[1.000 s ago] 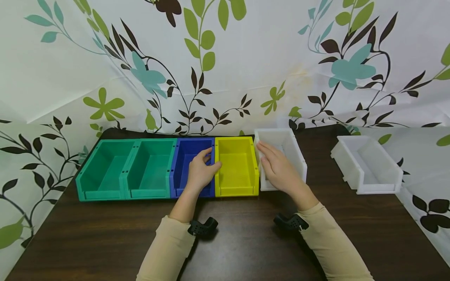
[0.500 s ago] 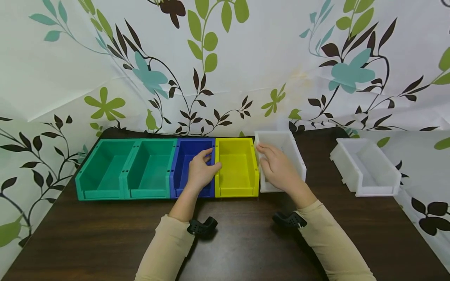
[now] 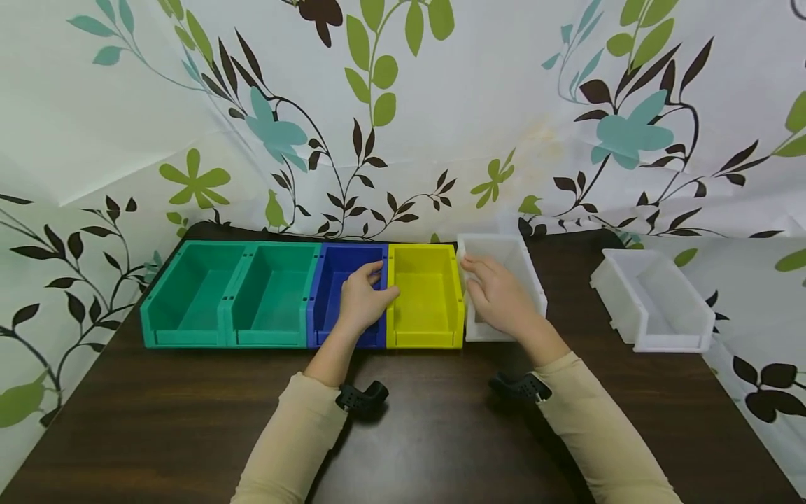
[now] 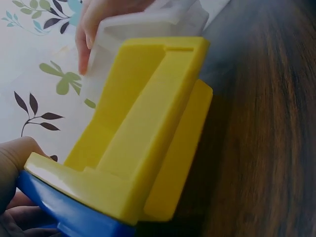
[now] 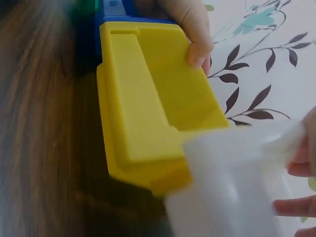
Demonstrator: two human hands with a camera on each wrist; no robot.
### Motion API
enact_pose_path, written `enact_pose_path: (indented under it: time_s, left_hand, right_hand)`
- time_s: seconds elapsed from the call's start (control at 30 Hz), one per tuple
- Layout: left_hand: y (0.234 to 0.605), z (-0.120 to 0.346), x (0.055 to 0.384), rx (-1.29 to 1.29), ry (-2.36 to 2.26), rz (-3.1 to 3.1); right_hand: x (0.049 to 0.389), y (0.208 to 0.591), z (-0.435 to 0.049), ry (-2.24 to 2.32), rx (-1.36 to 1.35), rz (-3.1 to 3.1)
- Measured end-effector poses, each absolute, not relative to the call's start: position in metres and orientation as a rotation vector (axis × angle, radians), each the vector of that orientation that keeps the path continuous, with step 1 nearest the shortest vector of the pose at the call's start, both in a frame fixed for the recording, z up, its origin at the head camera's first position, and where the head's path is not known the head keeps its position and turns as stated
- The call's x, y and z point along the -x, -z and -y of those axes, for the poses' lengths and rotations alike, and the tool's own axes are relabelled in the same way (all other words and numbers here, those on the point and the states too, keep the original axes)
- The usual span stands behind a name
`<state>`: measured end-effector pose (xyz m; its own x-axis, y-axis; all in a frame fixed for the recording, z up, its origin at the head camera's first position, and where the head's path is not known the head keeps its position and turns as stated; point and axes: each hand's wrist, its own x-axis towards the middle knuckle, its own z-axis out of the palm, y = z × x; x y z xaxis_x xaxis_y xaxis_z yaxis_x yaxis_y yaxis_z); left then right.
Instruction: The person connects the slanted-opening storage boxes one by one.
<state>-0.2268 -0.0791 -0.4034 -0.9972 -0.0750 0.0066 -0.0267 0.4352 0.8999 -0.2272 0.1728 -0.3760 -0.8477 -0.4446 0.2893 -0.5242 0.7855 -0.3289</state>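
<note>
My left hand point(image 3: 364, 301) grips the adjoining side walls of the blue bin point(image 3: 336, 273) and the yellow bin point(image 3: 428, 294). Its thumb reaches into the yellow bin, with the fingers on the blue side. In the right wrist view, that left thumb point(image 5: 200, 47) presses on the yellow inner wall. My right hand point(image 3: 506, 301) holds the left wall of a white bin point(image 3: 527, 276), which stands beside the yellow one. Right fingers point(image 5: 296, 205) show at the edge of the right wrist view, around the white wall. The white bin overlaps the yellow bin's corner there.
Two joined green bins point(image 3: 271, 294) continue the row left of the blue one. Apart on the right, another white bin point(image 3: 667, 294) stands angled near the table edge. The dark wooden table point(image 3: 428, 427) backs onto a leaf-patterned cloth point(image 3: 491, 91).
The head view has tilted slightly. My right fingers have curled more at the white bin's left wall. The left hand keeps its grip on the blue and yellow walls.
</note>
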Motion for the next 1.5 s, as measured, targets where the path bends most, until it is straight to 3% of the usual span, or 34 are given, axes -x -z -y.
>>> enact_pose_path:
  time_s: [0.3, 0.6, 1.2, 1.5]
  left_hand:
    - [0.41, 0.081, 0.232, -0.082, 1.582, 2.667]
    - [0.409, 0.078, 0.23, -0.035, 1.546, 2.683]
    - [0.399, 0.081, 0.229, -0.06, 1.616, 2.603]
    - [0.408, 0.079, 0.229, -0.076, 1.621, 2.613]
  right_hand:
    - [0.259, 0.334, -0.19, -0.439, -1.137, 3.205]
    - [0.287, 0.313, -0.179, -0.266, -0.947, 3.523]
    - [0.285, 0.295, -0.151, -0.035, -0.733, 3.609]
    - [0.283, 0.317, -0.145, 0.06, -0.667, 3.627]
